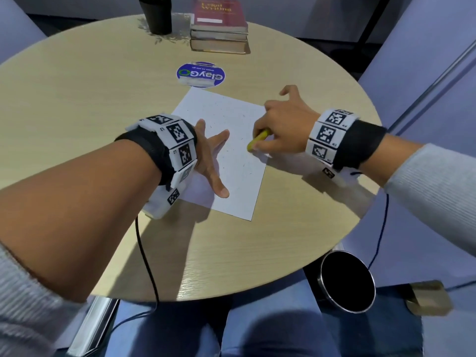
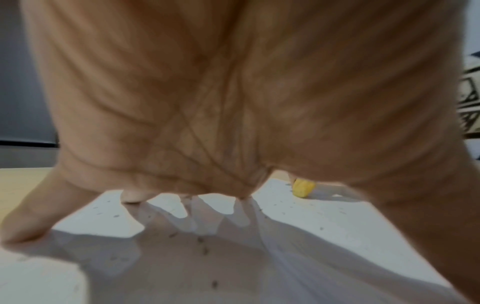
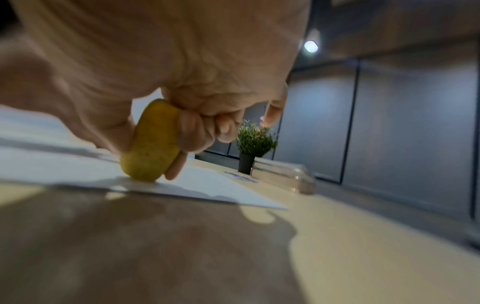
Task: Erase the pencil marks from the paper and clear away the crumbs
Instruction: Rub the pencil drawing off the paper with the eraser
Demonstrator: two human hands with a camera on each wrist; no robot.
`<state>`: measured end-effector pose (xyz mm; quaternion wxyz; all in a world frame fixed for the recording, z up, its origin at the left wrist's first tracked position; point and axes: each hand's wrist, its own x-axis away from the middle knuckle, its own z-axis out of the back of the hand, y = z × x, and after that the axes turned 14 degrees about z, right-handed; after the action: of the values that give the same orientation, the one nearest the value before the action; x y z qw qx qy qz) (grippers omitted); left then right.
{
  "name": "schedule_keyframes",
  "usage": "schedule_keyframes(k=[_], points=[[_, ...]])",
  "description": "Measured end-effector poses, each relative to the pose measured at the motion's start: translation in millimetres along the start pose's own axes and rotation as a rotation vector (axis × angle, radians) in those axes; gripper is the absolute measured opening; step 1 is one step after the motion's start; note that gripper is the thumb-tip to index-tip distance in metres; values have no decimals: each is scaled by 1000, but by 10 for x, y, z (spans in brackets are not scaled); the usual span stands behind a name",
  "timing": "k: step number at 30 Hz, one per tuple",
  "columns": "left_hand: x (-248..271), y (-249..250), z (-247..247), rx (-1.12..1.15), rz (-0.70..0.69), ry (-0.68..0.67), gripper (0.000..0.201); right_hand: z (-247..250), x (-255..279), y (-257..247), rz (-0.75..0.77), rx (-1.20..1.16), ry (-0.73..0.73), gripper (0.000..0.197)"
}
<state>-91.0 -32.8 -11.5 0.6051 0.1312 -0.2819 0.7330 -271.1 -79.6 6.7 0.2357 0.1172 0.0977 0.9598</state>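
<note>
A white sheet of paper (image 1: 231,161) lies on the round wooden table (image 1: 77,99), speckled with small dark crumbs (image 2: 205,250). My left hand (image 1: 211,161) lies flat on the sheet's left part, fingers spread and pressing it down. My right hand (image 1: 273,135) pinches a yellow eraser (image 1: 257,140) between thumb and fingers, its lower tip touching the paper near the right edge. In the right wrist view the eraser (image 3: 153,144) stands tilted on the paper (image 3: 207,185). From the left wrist view the eraser (image 2: 302,188) shows beyond my fingertips.
A round blue sticker (image 1: 201,74) lies beyond the paper. A stack of books (image 1: 219,27) and a potted plant (image 1: 157,14) stand at the far edge. A round dark container (image 1: 347,282) sits below the table's near right edge. Cables hang from both wrists.
</note>
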Motion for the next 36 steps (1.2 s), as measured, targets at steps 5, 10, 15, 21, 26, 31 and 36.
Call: schedule_keyframes(k=[5,10,15,21,26,31,36], points=[[23,21,25,-13,10,-4,140,-56,50,-195,218,29,-20,48],[37,21,9,-9,13,7,138,-30,65,-52,79,12,14,48],[15,3,24,-7,14,-6,139,-73,103,-118,139,-44,21,58],[5,7,29,-22,15,-12,142,-140,155,-212,205,-12,25,50],[11,12,19,-15,11,2,139,-56,126,-80,50,-21,47,53],[6,9,29,-13,13,-4,140,-88,122,-187,159,-7,35,57],[-7,11,28,-14,15,-15,141,-125,160,-166,157,33,64,43]])
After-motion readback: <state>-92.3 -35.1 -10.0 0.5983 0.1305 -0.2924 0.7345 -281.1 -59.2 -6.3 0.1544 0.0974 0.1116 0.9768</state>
